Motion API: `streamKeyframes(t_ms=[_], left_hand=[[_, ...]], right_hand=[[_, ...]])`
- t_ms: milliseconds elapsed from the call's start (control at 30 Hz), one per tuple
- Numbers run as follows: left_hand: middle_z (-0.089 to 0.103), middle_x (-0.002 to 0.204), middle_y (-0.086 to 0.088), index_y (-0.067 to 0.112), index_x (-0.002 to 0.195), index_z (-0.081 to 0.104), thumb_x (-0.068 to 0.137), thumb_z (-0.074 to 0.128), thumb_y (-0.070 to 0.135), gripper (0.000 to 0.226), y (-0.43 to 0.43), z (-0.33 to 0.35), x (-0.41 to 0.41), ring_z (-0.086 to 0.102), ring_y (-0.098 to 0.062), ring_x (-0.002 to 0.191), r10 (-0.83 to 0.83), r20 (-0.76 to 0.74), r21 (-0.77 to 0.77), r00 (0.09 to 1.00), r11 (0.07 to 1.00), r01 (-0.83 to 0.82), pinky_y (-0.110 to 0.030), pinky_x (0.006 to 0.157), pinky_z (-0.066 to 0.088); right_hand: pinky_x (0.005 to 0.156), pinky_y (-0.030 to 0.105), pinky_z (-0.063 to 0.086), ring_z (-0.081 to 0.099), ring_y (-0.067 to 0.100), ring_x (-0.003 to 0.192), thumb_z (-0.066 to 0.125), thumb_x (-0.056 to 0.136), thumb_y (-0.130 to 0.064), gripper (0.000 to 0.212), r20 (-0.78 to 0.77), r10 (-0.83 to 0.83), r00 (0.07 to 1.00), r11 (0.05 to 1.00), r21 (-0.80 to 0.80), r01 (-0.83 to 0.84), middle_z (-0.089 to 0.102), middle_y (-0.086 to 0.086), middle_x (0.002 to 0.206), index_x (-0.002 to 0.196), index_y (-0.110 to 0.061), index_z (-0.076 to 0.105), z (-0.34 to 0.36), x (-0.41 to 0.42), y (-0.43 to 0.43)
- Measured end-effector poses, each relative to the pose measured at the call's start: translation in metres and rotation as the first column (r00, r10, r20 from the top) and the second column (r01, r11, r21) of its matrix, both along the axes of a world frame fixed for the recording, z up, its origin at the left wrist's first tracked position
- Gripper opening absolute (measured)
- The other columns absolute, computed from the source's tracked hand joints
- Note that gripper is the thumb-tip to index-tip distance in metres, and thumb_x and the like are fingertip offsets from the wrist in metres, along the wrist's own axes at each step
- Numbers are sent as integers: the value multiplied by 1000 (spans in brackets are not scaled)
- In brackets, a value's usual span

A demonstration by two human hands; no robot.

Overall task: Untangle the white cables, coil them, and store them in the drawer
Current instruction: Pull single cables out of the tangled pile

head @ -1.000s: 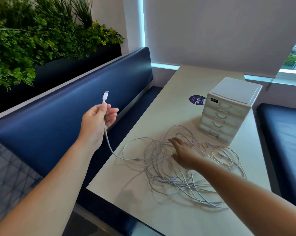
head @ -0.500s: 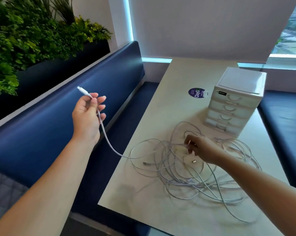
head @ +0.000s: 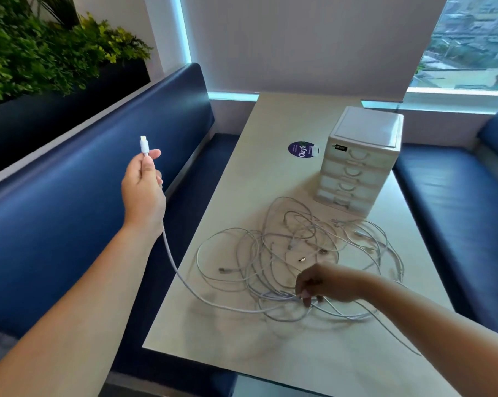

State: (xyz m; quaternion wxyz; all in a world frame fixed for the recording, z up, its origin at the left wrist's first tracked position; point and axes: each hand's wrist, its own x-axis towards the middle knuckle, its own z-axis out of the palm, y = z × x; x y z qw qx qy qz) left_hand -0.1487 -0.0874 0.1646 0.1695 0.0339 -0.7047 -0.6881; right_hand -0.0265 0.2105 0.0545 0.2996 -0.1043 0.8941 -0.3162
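A tangle of white cables (head: 273, 253) lies spread over the middle of the pale table (head: 270, 353). My left hand (head: 142, 187) is raised off the table's left side and pinches one cable just below its white plug (head: 144, 144); that cable hangs down past my wrist into the tangle. My right hand (head: 325, 285) is at the near edge of the tangle, its fingers curled down and pinching cable strands there. A small white drawer unit (head: 362, 159) with several shut drawers stands behind the cables.
A round purple sticker (head: 301, 149) is on the table left of the drawer unit. Blue benches (head: 70, 196) flank the table on both sides. A planter with green plants (head: 41, 53) runs behind the left bench. A window is at the far right.
My right hand has moved from the middle of the tangle to its near edge and now pinches strands there. My left hand keeps its hold on the plug end, with the plug turned upright.
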Motion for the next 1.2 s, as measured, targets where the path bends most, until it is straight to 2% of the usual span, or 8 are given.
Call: streamKeyframes(t_ms=[133, 300, 467, 567, 633, 800, 1067, 1200], left_hand=[[39, 71, 8, 35, 95, 59, 104, 34, 29, 27, 1, -5, 4, 36, -6, 62, -3, 8, -41, 1000, 999, 3, -21, 52, 28], [40, 72, 8, 34, 96, 60, 104, 36, 30, 26, 2, -10, 9, 37, -6, 62, 20, 40, -18, 999, 1000, -20, -20, 52, 29], [43, 73, 9, 33, 100, 63, 104, 37, 30, 26, 2, -15, 14, 38, -6, 63, 50, 63, -16, 997, 999, -49, -21, 53, 30], [44, 72, 9, 32, 100, 63, 104, 38, 29, 26, 3, -19, 17, 36, -6, 61, 39, 80, -11, 996, 999, -39, -21, 53, 30], [44, 70, 9, 30, 102, 64, 104, 38, 29, 25, 6, -23, 20, 36, -5, 59, 26, 93, -6, 995, 1000, -25, -20, 54, 29], [45, 70, 9, 25, 104, 66, 104, 40, 27, 25, 14, -30, 27, 39, -3, 58, 8, 121, 3, 993, 1000, -8, -19, 57, 31], [44, 70, 7, 25, 100, 65, 105, 40, 25, 25, 16, -34, 33, 31, -4, 48, -65, 151, 38, 986, 997, 60, -16, 44, 27], [45, 70, 7, 22, 104, 66, 105, 40, 25, 26, 14, -34, 34, 32, -4, 47, -87, 173, 41, 981, 996, 82, -16, 43, 26]], right_hand=[[70, 14, 39, 52, 4, 76, 72, 80, -20, 16, -38, 143, 989, 985, 104, -138, 57, -14, 78, 97, -20, 75, -7, 7, -14], [60, 4, 34, 52, -10, 60, 72, 78, -16, 17, -35, 217, 976, 964, 167, -208, 56, -21, 66, 95, -19, 74, -24, 17, -26], [61, 25, 39, 49, 12, 65, 77, 73, -27, 28, -217, 82, 973, 986, 162, -47, 50, -13, 65, 80, -24, 50, -34, 27, -23], [59, 20, 39, 52, 16, 64, 68, 83, -31, 20, -287, 10, 958, 992, 121, 26, 53, -11, 69, 85, -23, 50, -38, 27, -18], [64, 23, 44, 58, 17, 67, 58, 89, -22, 1, -300, 51, 953, 991, 136, -10, 58, -5, 80, 89, -21, 59, -43, 27, -16], [72, 19, 39, 49, 14, 76, 60, 83, -13, 16, -248, 84, 965, 988, 145, -49, 44, -2, 96, 93, -17, 71, -48, 31, -19], [105, 29, 30, 43, 21, 120, 68, 83, -19, 8, -287, 26, 957, 994, 109, 6, 50, 5, 121, 88, -25, 69, -47, 18, -8], [105, 29, 33, 45, 17, 115, 72, 80, -20, 22, -276, -42, 960, 994, 82, 67, 47, 4, 118, 77, -38, 60, -41, 6, -5]])
